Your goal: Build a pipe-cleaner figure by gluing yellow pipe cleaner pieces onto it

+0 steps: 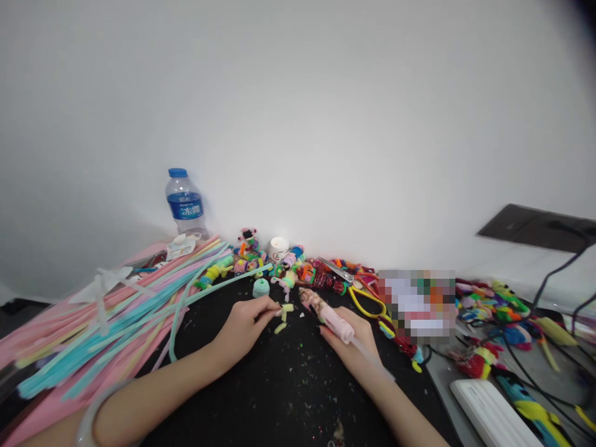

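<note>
While the left hand (254,315) pinches one small yellow fuzzy piece (287,308) between closed fingertips over the black mat (261,385), a second short yellow bit (280,328) shows just below; whether the two join, I cannot tell. One pink glue gun (336,323) sits in the right hand (357,335), fingers curled around it and partly hidden by its body. One mint coil (261,288) lies just beyond the left hand, one pair of scissors (367,303) beyond the right. Farther back stand one white cup (278,249) and one bottle (186,205); fuzzy sticks (139,323), too many to count, spread at the left.
</note>
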Demonstrator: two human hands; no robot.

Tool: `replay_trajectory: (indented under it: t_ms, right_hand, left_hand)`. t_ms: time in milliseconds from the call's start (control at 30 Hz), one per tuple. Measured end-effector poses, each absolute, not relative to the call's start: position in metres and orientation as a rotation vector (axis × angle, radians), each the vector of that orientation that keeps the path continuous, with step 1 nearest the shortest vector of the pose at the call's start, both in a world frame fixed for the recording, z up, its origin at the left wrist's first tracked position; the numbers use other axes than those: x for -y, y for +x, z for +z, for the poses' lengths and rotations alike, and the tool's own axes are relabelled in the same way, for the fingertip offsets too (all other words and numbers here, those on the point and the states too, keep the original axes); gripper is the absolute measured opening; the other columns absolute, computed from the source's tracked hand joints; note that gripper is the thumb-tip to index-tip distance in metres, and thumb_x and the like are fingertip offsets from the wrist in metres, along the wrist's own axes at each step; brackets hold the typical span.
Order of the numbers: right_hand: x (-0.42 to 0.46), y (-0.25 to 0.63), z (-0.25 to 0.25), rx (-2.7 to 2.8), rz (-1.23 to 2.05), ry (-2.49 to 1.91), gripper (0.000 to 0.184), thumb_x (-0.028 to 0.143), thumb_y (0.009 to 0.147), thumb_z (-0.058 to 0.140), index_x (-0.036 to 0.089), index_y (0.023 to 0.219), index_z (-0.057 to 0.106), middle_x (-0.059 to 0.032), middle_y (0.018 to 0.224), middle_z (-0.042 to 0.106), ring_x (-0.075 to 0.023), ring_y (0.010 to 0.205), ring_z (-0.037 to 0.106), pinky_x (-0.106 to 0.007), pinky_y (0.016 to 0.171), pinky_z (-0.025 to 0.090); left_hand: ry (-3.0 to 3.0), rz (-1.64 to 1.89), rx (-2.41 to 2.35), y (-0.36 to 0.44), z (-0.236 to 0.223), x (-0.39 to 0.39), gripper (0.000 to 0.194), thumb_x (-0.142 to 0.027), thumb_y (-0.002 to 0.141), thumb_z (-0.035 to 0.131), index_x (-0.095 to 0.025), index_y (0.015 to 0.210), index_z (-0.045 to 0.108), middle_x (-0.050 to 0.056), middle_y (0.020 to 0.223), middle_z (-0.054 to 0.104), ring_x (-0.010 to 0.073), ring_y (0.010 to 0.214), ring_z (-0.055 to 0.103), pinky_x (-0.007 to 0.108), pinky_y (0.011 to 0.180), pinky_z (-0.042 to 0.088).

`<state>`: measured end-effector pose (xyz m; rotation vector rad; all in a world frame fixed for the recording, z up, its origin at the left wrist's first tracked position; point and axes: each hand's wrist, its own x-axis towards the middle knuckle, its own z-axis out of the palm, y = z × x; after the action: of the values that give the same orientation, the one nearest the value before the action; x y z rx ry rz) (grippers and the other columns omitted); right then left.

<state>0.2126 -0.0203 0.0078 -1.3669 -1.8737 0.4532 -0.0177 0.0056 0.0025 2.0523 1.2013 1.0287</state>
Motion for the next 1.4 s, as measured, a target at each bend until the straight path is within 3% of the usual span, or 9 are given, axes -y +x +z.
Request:
replay_trajectory:
  t_ms: [200,1400]
  right_hand:
    - [0.02,0.209,0.002,1.793,0.624,-1.37,0.009,0.021,0.065,0.066,0.017,0.063,0.059,0.0006,0.058,0.057,-0.0144,0.051,0.051,-0.024,0.047,0.039]
    - [0.02,0.207,0.001,1.847,0.591,-1.452,0.017,0.029,0.069,0.06,0.013,0.064,0.064,-0.006,0.06,0.063,-0.0191,0.054,0.056,-0.029,0.052,0.044]
  left_hand:
    - [2.054,1.027,-1.224,-0.017,0.005,-0.005,0.014,-0.021,0.083,0.052,-0.018,0.077,0.065,-0.001,0.072,0.066,0.0132,0.064,0.058,0.02,0.062,0.04]
    - [2.065,1.069,-1.227,-0.016,0.004,-0.005,0.014,-0.021,0.083,0.053,-0.018,0.078,0.066,-0.001,0.071,0.066,0.0123,0.064,0.058,0.02,0.061,0.04]
